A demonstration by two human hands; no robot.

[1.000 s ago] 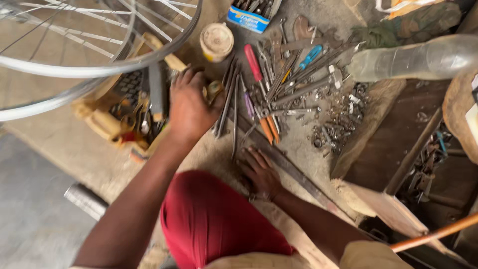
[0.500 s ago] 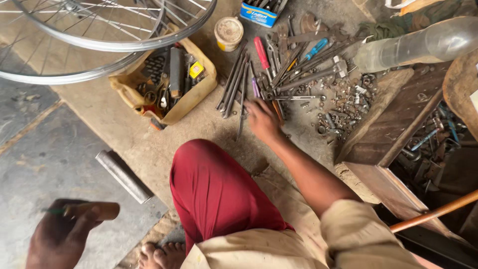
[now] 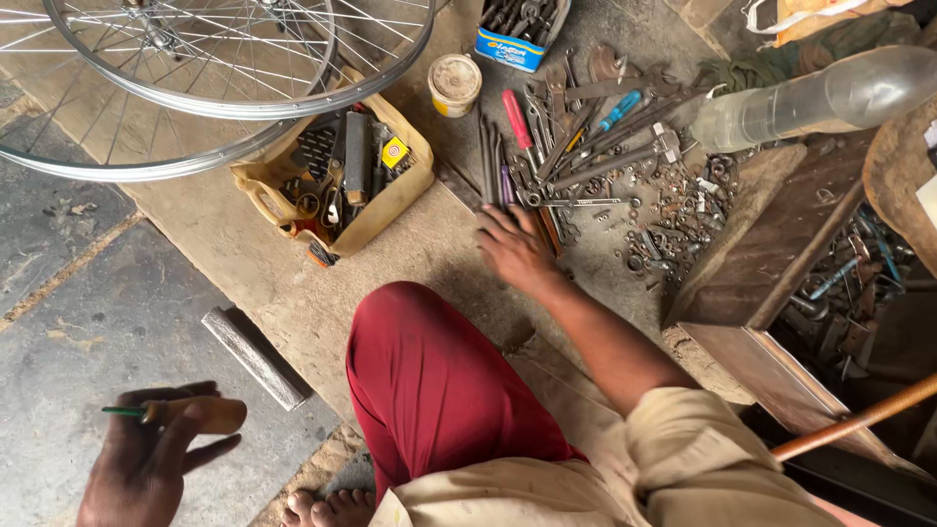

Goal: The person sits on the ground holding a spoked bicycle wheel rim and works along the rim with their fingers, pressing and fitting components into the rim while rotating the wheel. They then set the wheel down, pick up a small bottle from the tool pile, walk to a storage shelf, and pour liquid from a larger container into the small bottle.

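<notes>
My left hand is low at the left, above the grey floor, closed around a wooden-handled tool with a thin green shaft pointing left. My right hand lies flat with fingers apart on the ground at the near edge of a pile of spanners and screwdrivers, its fingertips touching the nearest tools. My knee in red trousers sits between the two hands.
A yellow cut-open container of small tools stands left of the pile, under two bicycle wheel rims. Loose nuts and bolts, a small tub, a blue box, a clear plastic bottle, a wooden box, and a metal bar lie around.
My left hand left the yellow container and dropped to the lower left holding the wooden-handled tool. My right hand moved up from beside my knee to the tool pile.
</notes>
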